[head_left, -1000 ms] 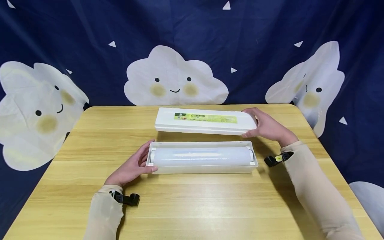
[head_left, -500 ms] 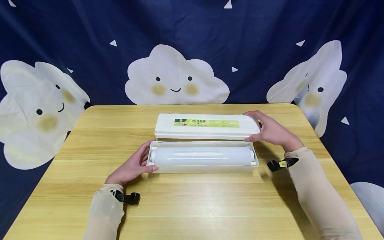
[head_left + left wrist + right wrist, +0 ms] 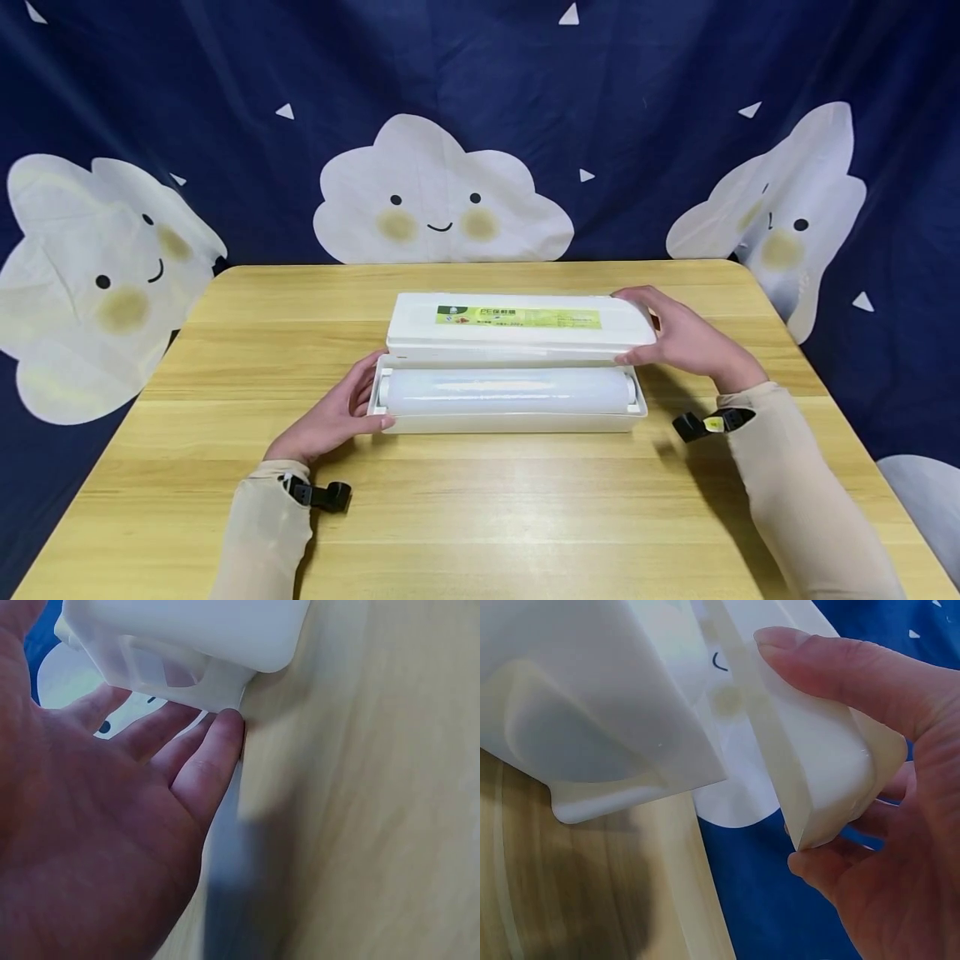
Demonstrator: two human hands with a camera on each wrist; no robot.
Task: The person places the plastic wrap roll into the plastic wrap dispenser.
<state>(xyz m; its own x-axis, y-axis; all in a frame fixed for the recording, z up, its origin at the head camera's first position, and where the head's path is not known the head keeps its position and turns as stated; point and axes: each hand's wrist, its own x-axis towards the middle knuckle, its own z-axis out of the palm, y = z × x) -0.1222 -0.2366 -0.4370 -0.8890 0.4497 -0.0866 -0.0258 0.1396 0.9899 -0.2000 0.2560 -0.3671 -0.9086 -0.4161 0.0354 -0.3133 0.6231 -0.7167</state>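
An uncovered white plastic box point(image 3: 510, 424) lies on the table, with a roll of cling film point(image 3: 510, 393) inside it. At its left end my left hand point(image 3: 330, 421) holds it, thumb on the front wall and fingers behind the corner; the left wrist view shows those fingers point(image 3: 217, 754) against the box's end. My right hand point(image 3: 686, 337) grips the right end of the box's white lid point(image 3: 517, 342), which bears a green and yellow label point(image 3: 517, 317). The lid is raised over the back rim of the box. In the right wrist view a gap parts lid point(image 3: 821, 761) and box point(image 3: 592, 645).
The wooden table point(image 3: 480, 508) extends on every side of the box. Behind it hangs a dark blue curtain point(image 3: 615, 83) with smiling clouds. A black camera mount sits on each wrist.
The lid has come toward me and now overlaps the box's back rim, where a strip of table showed between them before. My left hand and the box have stayed in place.
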